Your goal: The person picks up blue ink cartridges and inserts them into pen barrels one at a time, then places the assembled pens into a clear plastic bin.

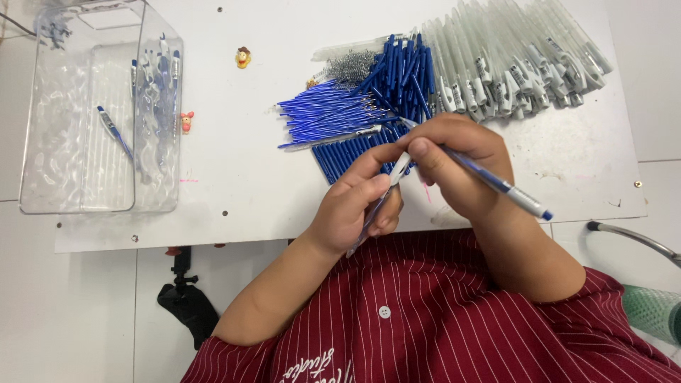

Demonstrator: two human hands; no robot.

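A white work board, dotted with small dark screw holes, is laid over a paler white table surface that extends beyond it below and to the left. Faint pink marks and scuffs are seen on the board, and its lower edge is lit evenly, with only soft shadows cast. Under the board's lower edge, towards the left, a black clamp-like stand is seen against the pale surface. Beyond the board's lower right corner, a curved grey metal tube is visible, and below that tube a pale green mesh-covered object is partly shown.
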